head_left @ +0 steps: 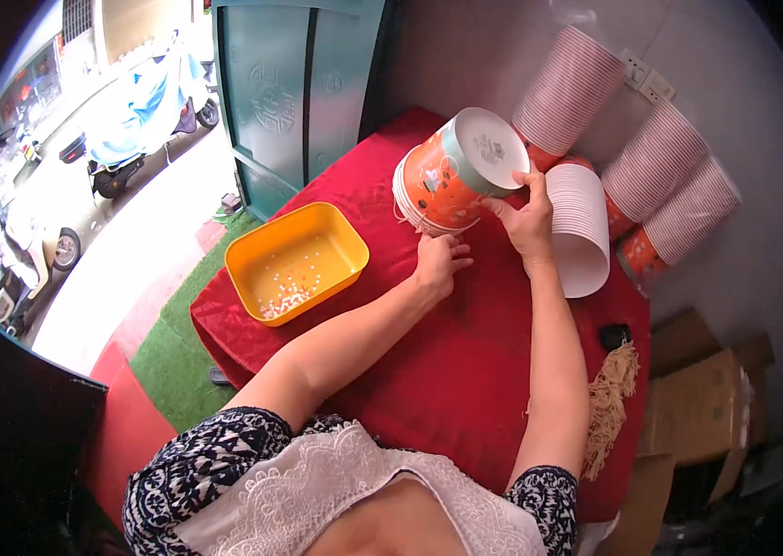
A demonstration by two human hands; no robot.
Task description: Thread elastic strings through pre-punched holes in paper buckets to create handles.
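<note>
From the head camera, the person's right hand (529, 221) is gripping the rim of an orange printed paper bucket with a white base (454, 171), fingers curled around its upper edge, tipping it on its side over a red velvet-like tablecloth (447, 371). The left hand (435, 264) is resting just below the bucket, fingers loosely bent and touching a short nested stack of white-rimmed paper buckets (410, 208) under it. Beside the right hand a white stack of paper lids or cups (581, 232) is lying on its side. Further back, three tall stacks of pink-striped paper cups (651, 139) are leaning against the wall. To the left, a yellow rectangular plastic tray holding small pale beads (297, 262) is sitting on the cloth. A bundle of tan strings (609, 398) is lying near the right elbow.
</note>
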